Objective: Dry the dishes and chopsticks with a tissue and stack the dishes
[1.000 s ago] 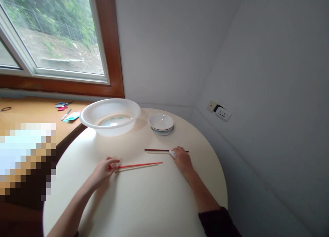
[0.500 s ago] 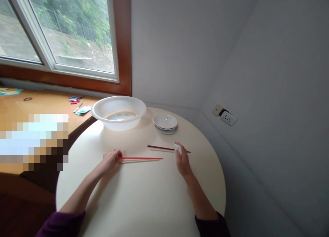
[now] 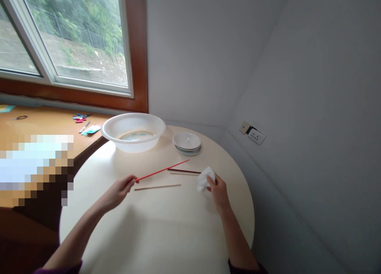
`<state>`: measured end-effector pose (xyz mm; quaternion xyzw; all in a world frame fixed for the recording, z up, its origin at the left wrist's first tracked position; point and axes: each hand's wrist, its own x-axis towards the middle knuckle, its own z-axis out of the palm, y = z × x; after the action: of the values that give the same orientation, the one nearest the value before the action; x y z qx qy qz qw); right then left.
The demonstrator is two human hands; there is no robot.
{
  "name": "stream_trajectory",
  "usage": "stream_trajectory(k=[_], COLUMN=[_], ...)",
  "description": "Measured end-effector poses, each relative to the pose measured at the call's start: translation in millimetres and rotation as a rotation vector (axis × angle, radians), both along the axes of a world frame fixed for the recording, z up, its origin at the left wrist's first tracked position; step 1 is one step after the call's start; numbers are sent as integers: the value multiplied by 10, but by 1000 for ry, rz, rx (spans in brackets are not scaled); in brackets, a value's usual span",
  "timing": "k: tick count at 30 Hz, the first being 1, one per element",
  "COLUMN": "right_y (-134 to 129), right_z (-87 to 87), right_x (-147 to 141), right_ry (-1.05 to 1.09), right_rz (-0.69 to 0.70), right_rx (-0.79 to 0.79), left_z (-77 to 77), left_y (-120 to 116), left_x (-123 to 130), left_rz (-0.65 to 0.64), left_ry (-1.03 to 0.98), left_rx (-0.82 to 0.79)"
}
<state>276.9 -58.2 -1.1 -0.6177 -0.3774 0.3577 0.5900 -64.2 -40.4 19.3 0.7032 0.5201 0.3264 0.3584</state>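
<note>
Pinched in my left hand (image 3: 124, 186) is one end of a red chopstick (image 3: 162, 171), its far tip slanting up to the right above the table. Closed on a crumpled white tissue (image 3: 206, 179) is my right hand (image 3: 219, 190). Beneath the red chopstick, a light wooden chopstick (image 3: 157, 187) lies on the table. A dark brown chopstick (image 3: 183, 171) and another light chopstick (image 3: 183, 174) lie side by side farther back, their right ends hidden behind the tissue.
A round white table (image 3: 166, 234) holds a translucent plastic basin (image 3: 133, 147) and stacked white dishes (image 3: 187, 141) at the back. To the left stands a wooden desk (image 3: 50, 121) with small items. A socket (image 3: 256, 135) is on the right wall.
My left hand has lifted the red chopstick off the table and tilted its tip upward. My right hand has risen off the brown chopstick, and the tissue now hangs looser. The view shifted slightly.
</note>
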Motion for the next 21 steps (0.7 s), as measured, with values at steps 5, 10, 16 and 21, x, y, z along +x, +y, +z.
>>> stream_trajectory(k=[5,10,16,21], right_y=[-88,-230,-389,-391], right_z=[193,340,383,239], right_x=[-440,-897,-1081,-1196], right_ry=[327,661,847,704], right_rz=[288,538,703,658], right_rx=[56,-2,64,81], left_z=[114,77,6,-46], left_y=[-238,-391,-393,-384], left_x=[356,721,776,805], left_rz=[-123,-150,-146,-167], left_ry=[-180,-274,-341,-345], left_rx=[-94,-143,-174,-180])
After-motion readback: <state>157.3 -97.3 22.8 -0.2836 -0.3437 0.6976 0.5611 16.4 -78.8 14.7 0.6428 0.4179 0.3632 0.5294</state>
